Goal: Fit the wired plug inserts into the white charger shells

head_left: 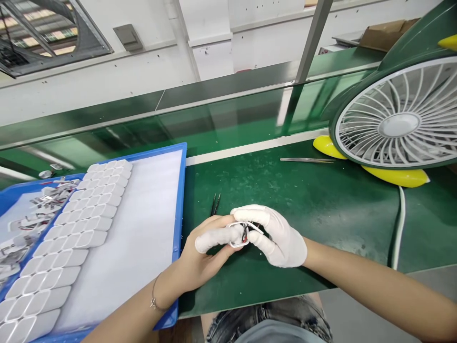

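A small white plastic housing (238,244) with red and black wires showing in its open end is in my left hand (210,252). That hand is bare apart from a white cover on one finger, which lies over the housing. My right hand (280,236), in a white glove, pinches a thin white plastic piece (255,227) at the housing's right side. I cannot tell whether this piece is joined to the wires. Black tweezers (215,204) lie on the green table just beyond my left hand.
At left, a blue tray (181,200) holds rows of white housings (84,219). Another blue tray (10,193) beside it contains wired parts (50,197). Metal tweezers (307,160) lie near a green and yellow fan (398,125), whose white cable (399,228) crosses the table.
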`<state>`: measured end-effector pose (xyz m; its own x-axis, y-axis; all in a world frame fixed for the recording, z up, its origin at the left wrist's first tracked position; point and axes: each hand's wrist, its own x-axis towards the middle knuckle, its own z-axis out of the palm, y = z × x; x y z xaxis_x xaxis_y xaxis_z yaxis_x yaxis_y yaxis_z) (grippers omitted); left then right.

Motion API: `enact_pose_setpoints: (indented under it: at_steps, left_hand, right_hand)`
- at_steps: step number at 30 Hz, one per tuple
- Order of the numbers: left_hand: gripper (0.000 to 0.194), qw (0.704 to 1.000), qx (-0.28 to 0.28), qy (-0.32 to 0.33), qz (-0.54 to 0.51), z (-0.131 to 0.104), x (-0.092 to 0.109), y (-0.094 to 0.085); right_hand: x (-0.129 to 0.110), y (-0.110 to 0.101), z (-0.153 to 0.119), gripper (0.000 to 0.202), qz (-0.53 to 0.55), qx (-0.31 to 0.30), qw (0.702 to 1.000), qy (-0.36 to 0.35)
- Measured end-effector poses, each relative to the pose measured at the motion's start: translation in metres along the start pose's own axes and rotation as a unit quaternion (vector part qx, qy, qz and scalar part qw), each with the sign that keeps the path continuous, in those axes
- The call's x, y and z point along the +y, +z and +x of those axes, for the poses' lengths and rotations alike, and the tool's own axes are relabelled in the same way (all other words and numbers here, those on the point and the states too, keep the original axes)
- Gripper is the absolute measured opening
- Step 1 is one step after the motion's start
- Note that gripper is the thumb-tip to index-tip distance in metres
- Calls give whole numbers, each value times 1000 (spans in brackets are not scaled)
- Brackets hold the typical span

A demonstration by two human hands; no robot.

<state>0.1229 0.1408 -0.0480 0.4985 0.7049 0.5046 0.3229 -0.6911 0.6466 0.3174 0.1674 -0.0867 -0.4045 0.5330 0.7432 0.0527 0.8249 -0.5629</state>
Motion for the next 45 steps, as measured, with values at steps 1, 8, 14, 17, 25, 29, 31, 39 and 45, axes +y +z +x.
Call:
enact_pose_setpoints:
  at_steps: [1, 8, 14, 17, 25, 29, 31, 39, 45]
  left_hand:
    - [43, 1000, 7, 2, -11, -1, 0, 0]
    - [22, 971, 49, -154, -177, -7, -1, -1]
    - [25, 861, 127, -331, -364, 3, -4, -2]
    - [29, 848, 168, -345, -366, 5, -7, -2]
    - [32, 838, 178, -384, -345, 6, -13, -4]
    - [43, 843, 183, -378, -336, 6, -12, -2]
    - [46, 846, 184, -373, -335, 6, -12, -2]
    - [34, 833, 168, -415, -325, 7, -9, -6]
    - [31, 806, 200, -433, -352, 8, -14, -8]
  right_hand:
    - [0, 0, 0, 35, 1, -3, 1000, 3]
    - [4, 3, -5, 41, 59, -35, 996, 57]
    - [8, 12, -14, 46, 171, 10, 969, 180]
    - [11, 15, -16, 42, 215, 31, 952, 214]
    - [10, 13, -17, 36, 194, 9, 957, 218]
    - [9, 12, -18, 35, 184, -8, 959, 216]
    - [9, 12, -19, 35, 188, -11, 958, 218]
    - [8, 11, -17, 35, 194, -17, 957, 217]
    - [6, 10, -17, 34, 186, -11, 953, 239]
